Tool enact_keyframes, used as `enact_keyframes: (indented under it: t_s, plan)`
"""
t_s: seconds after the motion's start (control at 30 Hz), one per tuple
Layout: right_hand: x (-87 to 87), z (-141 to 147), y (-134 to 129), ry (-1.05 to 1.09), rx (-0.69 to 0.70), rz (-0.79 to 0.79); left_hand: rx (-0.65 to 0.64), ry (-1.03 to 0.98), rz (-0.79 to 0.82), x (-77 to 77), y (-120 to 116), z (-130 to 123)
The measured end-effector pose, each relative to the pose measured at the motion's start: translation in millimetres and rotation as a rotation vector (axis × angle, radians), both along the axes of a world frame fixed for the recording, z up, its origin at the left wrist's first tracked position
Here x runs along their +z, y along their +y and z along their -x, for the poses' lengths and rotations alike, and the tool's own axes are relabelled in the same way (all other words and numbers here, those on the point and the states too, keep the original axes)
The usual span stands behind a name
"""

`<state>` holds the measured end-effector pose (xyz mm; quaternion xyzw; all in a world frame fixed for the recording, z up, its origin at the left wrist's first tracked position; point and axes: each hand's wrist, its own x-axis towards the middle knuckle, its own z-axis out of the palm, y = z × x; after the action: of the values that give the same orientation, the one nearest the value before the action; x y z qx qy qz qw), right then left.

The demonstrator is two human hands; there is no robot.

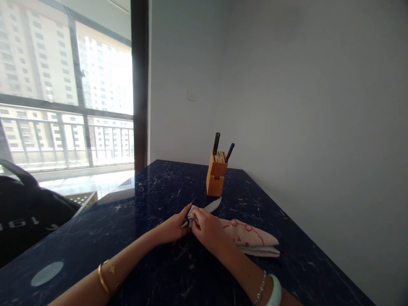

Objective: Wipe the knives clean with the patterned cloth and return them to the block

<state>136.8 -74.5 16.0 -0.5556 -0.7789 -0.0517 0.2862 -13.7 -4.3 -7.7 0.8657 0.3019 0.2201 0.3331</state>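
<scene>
The left hand (174,227) is closed around the handle of a knife (214,205), above the near half of the desk (159,180); this grip probably keeps it steady. The blade points toward the far right corner, which keeps the tip away from both hands. The right hand (208,229) pinches a bunched part of a cloth (248,233) against the knife where handle and blade meet, so the fabric likely shields those fingers from the edge. How far the fingers wrap underneath cannot be told. The rest of the cloth lies folded beside the right forearm, toward the desk's right edge, seemingly loose enough to give the hand slack. Beyond the blade, a wooden knife block (215,182) stands upright toward the far edge, its slots on top, so the black handles (216,143) stick up within easy grasp.
</scene>
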Motion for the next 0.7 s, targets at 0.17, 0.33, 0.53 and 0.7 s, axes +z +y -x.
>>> enact_keyframes:
  t_s: [0.17, 0.33, 0.53, 0.7]
  plan:
    - [2.1, -1.3, -1.6, -0.001, -0.025, 0.057, 0.011, 0.016, -0.011, 2.5, -2.5, -0.3]
    - [1.3, -5.9, 2.0, 0.016, 0.024, 0.038, -0.035, -0.006, 0.005, 4.9, -2.8, -1.1]
    - [-2.8, -29.8, 16.5, 0.052, -0.202, 0.039, 0.025, 0.074, 0.156, 10.0, -5.6, 0.8]
    - [-4.0, -59.7, 25.8, 0.093, -0.355, 0.013, -0.027, 0.127, 0.097, 20.6, -11.8, 1.1]
